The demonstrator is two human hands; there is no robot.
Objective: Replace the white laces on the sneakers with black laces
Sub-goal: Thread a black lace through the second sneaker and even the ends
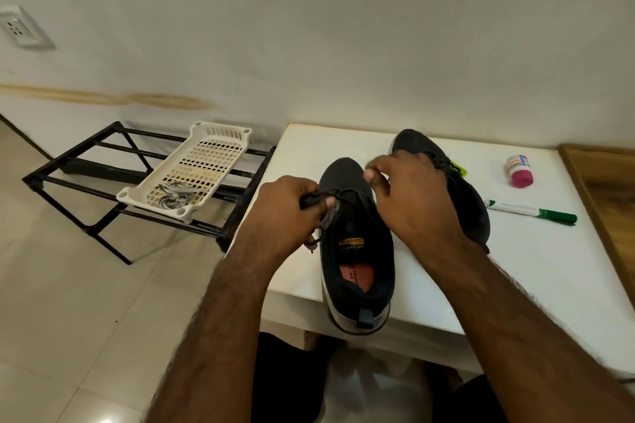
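White tabletop (536, 271) against a pale wall serves as the workbench for a lace swap. Nearest the camera, a dark sneaker (357, 251) sits heel-first at the table's front edge, its heel overhanging slightly. At its left side the left hand (285, 213) is curled around a bunched black lace (318, 199), a strand crossing the tongue toward the right hand (409, 196), whose thumb and forefinger pinch together above the eyelets; whether they hold the lace tip cannot be seen. The job looks like threading an upper row, best done by keeping the left strand taut, feeding the tip cleanly through and evening both sides before pulling snug. Behind, the second sneaker (460, 196) lies already laced in black. Farther left, pale laces (173, 196) rest coiled in a white basket (206, 161) on a black rack (103, 178).
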